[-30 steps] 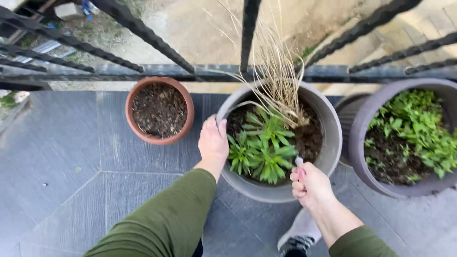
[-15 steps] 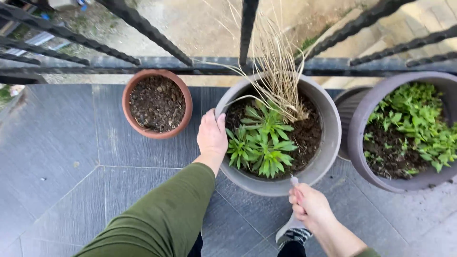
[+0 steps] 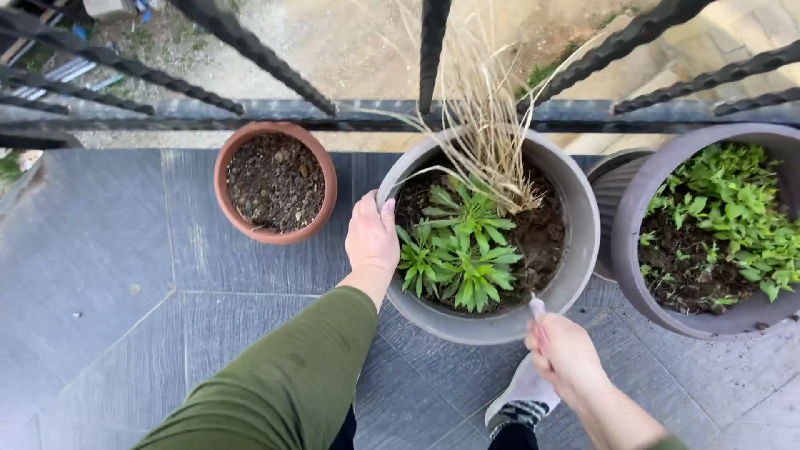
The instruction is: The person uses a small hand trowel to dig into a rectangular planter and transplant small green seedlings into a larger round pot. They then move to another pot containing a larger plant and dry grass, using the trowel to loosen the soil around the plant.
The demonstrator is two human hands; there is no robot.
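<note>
The right hand (image 3: 565,354) has been shifted rightward along the near rim of the grey pot (image 3: 583,242) since a moment ago, and is now seen low and right of centre, fingers closed around a small pale tool (image 3: 537,307) whose tip pokes up just at the rim. The tool is thus kept outside the soil, not yet worked into it. The left hand (image 3: 372,237) is unchanged: it is curled over the pot's left rim, steadying it. At frame centre, the green leafy plant (image 3: 461,254) and the dry straw stalks (image 3: 487,125) are left undisturbed. A terracotta pot (image 3: 276,182) of bare soil is seen upper left, a purple-grey pot (image 3: 633,217) of greenery at right. Everything is set on dark slate tiles (image 3: 100,250), behind a black iron railing (image 3: 208,112) across the top.
</note>
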